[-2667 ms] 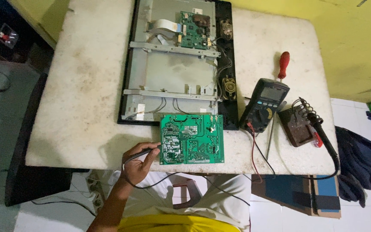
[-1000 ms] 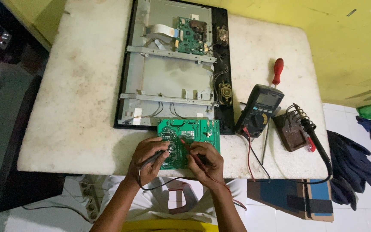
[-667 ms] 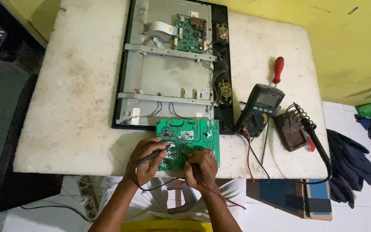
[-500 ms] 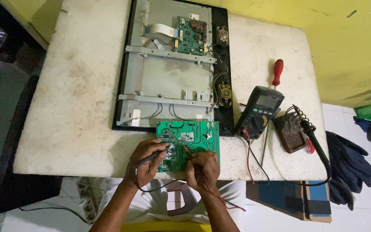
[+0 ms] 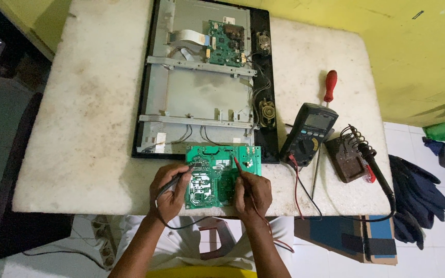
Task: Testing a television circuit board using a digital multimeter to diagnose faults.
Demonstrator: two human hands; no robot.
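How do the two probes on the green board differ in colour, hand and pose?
The black probe is in the left hand; the red probe is in the right hand. The black one slants up to the right, the red one up to the left. Both tips rest on the green board.

head cam | on my head, looking steeply down | table fills the frame at mid range | my hands at 6 o'clock | wall toward 1 o'clock
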